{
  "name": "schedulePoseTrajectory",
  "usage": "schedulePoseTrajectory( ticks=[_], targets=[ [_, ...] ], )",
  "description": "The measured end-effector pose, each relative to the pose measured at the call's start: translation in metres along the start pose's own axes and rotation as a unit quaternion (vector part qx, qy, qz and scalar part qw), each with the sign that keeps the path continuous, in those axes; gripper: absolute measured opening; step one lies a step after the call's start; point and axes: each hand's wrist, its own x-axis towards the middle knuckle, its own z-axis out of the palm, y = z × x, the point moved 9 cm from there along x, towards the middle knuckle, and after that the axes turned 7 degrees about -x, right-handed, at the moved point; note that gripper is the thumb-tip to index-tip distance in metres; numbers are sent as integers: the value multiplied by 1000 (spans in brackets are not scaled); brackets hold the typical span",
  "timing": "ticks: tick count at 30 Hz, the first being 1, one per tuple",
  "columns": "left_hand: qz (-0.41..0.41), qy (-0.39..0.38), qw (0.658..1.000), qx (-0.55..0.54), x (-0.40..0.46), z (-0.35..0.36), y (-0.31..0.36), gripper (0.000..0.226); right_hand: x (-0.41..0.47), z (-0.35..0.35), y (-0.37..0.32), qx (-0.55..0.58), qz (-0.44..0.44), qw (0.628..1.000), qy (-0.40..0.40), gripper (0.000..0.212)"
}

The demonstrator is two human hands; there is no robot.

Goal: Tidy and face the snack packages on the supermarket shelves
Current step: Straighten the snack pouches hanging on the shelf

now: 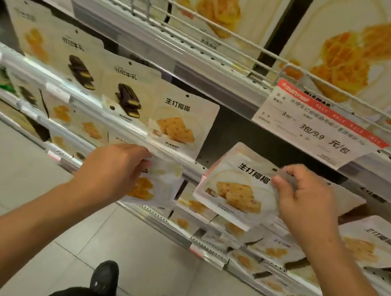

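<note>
Shelf (175,156): packet (234,187) in right hand (304,198)

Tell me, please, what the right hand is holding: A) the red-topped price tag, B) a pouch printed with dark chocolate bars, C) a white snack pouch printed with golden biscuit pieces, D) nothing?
C: the right hand pinches the upper right corner of the white biscuit pouch, held out in front of the shelf.

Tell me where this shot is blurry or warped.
Head view: the left shelf edge smears with motion blur; the price tag has fine print too soft to read; the wide lens bows the shelves; the pack in the right hand is fairly sharp.
</note>
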Motion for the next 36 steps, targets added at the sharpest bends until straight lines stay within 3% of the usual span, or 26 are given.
schedulePoseTrajectory(
  ticks=[7,10,25,29,36],
  targets=[
    [-38,-15,999,-16,-16,-4,-39,3,33,25,-21,-25,12,1000,10,5],
    [-47,-15,999,-22,-19,-4,-50,8,45,33,-15,-63,44,997,-5,18],
    [-57,-29,996,-59,4,8,-78,9,64,40,6,-137,144,975,-94,38],
    [-57,-35,995,-71,7,11,-78,7,74,31,-15,-146,70,987,4,25],
    [-68,-60,994,-63,9,18,-79,10,76,57,-9,-136,110,981,-81,27]
  ],
)
